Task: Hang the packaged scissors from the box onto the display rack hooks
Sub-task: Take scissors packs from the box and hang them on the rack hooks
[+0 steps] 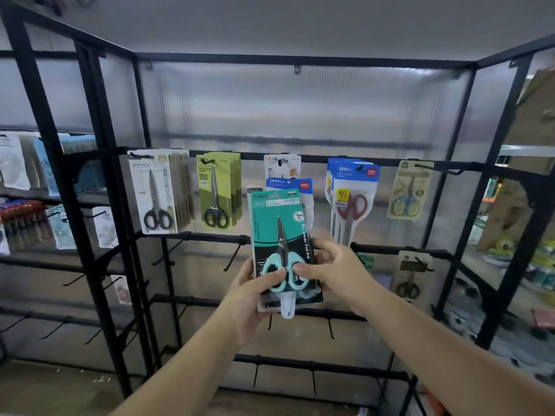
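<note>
Both hands hold a stack of teal packaged scissors [277, 229] upright in front of the black display rack [300, 159]. My left hand [255, 291] grips the stack's lower left, thumb on the mint handles. My right hand [329, 267] grips its right edge, thumb on the front pack. Behind the stack's top hangs a blue-topped pack [300, 185]. An empty hook [232, 256] juts from the second bar just left of the stack. The box is out of view.
The top bar carries white packs [154, 192], green packs [217, 190], blue packs with red scissors [353, 196] and a beige pack [408, 190]. Another beige pack [411, 274] hangs lower right. Lower bars carry bare hooks [330, 328]. Neighbouring racks with goods stand left and right.
</note>
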